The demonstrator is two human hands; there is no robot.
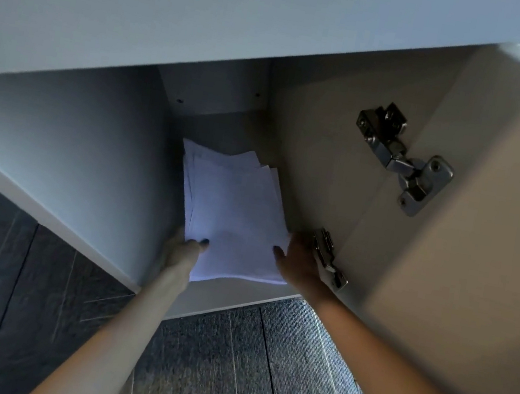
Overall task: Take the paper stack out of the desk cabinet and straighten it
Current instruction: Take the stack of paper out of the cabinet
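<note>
A loose, uneven stack of white paper (235,213) lies on the floor of the open desk cabinet (117,140), its sheets fanned out at the far end. My left hand (184,249) grips the stack's near left corner, thumb on top. My right hand (301,263) holds the near right edge, thumb on top and fingers under the sheets. The near end of the stack juts past the cabinet's front lip.
The cabinet door (471,230) stands open on the right, with two metal hinges (404,158) (327,258) close to my right hand. The desk top (212,19) overhangs above. Dark carpet tiles (225,361) cover the floor below.
</note>
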